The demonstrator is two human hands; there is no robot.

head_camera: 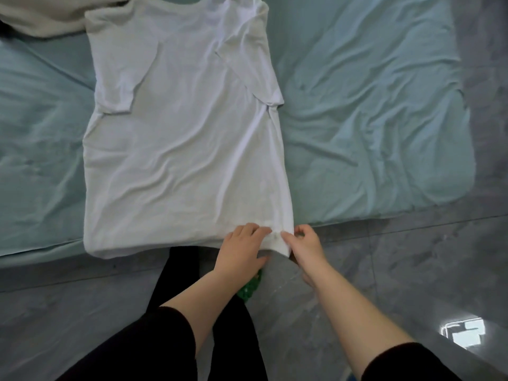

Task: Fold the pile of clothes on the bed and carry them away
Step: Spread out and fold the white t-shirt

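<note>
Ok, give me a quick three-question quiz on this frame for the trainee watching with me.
1. True or false: the white T-shirt lies crumpled in a heap on the floor.
2. Which part of the shirt do the left hand and the right hand hold? A: the collar. B: the near hem. C: a sleeve.
3. Fill in: the beige garment lies on the bed by the shirt's far ____ corner (left or right).

Key: 1 false, it is spread flat on the bed with its sleeves folded in. 2 B. 3 left.
</note>
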